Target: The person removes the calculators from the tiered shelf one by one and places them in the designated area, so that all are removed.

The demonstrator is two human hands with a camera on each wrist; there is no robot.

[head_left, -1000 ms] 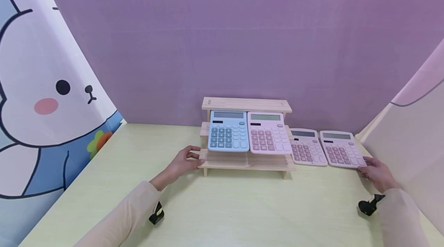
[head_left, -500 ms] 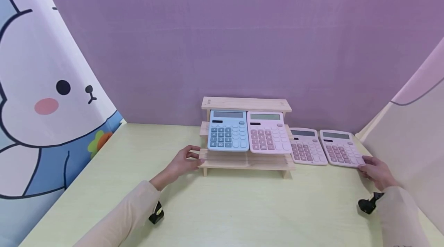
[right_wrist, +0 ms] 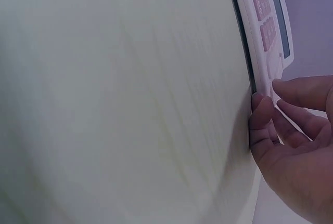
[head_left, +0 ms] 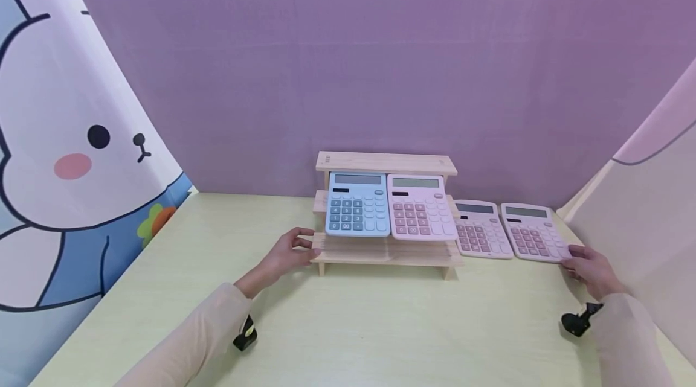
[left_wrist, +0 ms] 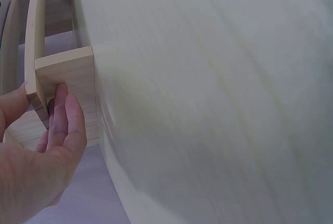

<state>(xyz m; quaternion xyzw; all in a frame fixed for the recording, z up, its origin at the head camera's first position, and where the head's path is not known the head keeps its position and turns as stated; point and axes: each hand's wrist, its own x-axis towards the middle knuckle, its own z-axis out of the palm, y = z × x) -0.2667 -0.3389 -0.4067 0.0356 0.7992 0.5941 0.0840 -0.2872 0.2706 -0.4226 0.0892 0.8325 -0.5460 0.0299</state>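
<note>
My left hand (head_left: 285,254) grips the left end of the lowest board of a stepped wooden rack (head_left: 386,162). In the left wrist view, the thumb lies on one face of the board (left_wrist: 34,37) and the fingers curl behind it. On the rack lean a blue calculator (head_left: 357,206) and a pink calculator (head_left: 418,209), side by side. Two more pink calculators lie on the table to the right. With thumb and fingertips, my right hand (head_left: 592,269) pinches the near right corner of the rightmost calculator (head_left: 533,233); the right wrist view shows a fingertip at its underside.
Another pink calculator (head_left: 481,230) lies between the rack and the rightmost one. A purple backdrop (head_left: 380,73) stands behind the pale table (head_left: 391,326). A cartoon-printed cloth (head_left: 70,163) hangs at the left, and a pale cloth (head_left: 652,224) borders the right side.
</note>
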